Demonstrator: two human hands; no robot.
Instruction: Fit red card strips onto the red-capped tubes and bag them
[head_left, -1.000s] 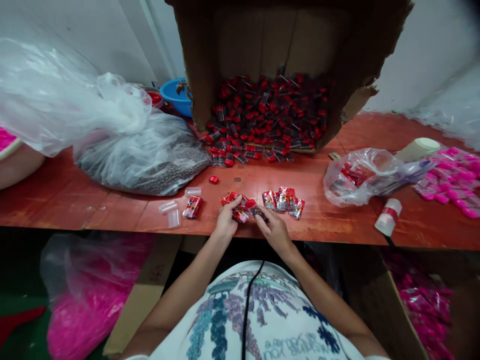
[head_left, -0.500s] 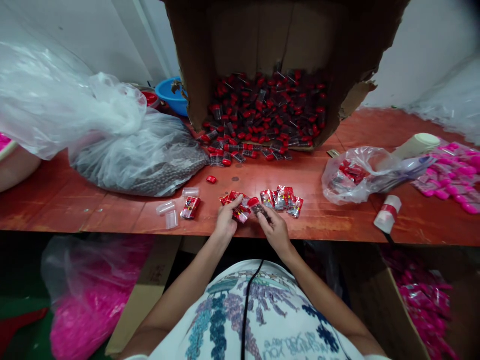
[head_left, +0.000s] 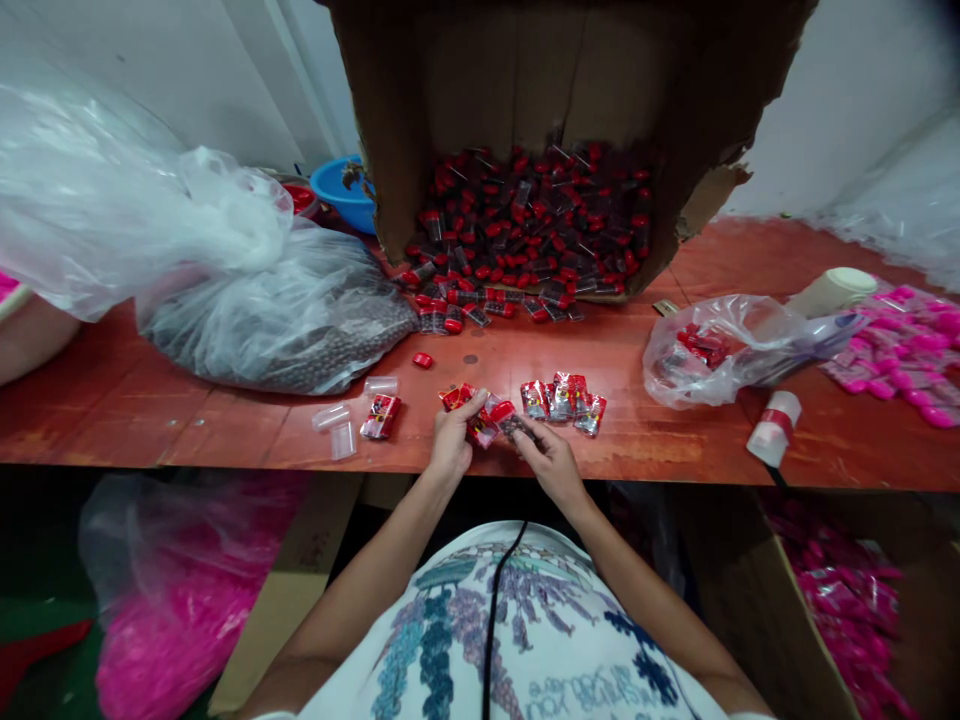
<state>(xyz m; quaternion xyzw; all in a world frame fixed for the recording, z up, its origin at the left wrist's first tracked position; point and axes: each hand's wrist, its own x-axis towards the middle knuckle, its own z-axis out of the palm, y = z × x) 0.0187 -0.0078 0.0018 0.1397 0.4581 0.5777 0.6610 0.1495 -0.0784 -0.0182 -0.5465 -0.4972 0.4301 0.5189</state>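
Observation:
My left hand (head_left: 453,437) is closed on several small red printed wrappers (head_left: 478,428), its thumb across the top. In my right hand (head_left: 551,460) is a small clear container with a red cap (head_left: 513,420) and dark contents, its capped end at the wrappers. Whether it is partly inside one, I cannot tell. Just beyond my right hand lie several red and silver packets (head_left: 564,397). Left of my left hand lie a stack of red packets (head_left: 380,416) and a few clear empty tubes (head_left: 343,440). A loose red cap (head_left: 423,360) is farther back.
A torn cardboard box (head_left: 390,190) lies on its side, spilling red-capped containers (head_left: 525,240). To the left rests a plastic bag of dark beads (head_left: 292,320). On the right are a clear bag (head_left: 679,370), a white roll (head_left: 775,425) and pink-capped containers (head_left: 900,340). The red table's edge (head_left: 262,465) is near me.
My right hand has tilted the red-capped container slightly and brought its cap closer to the wrappers. My left hand stays almost in place, still gripping them.

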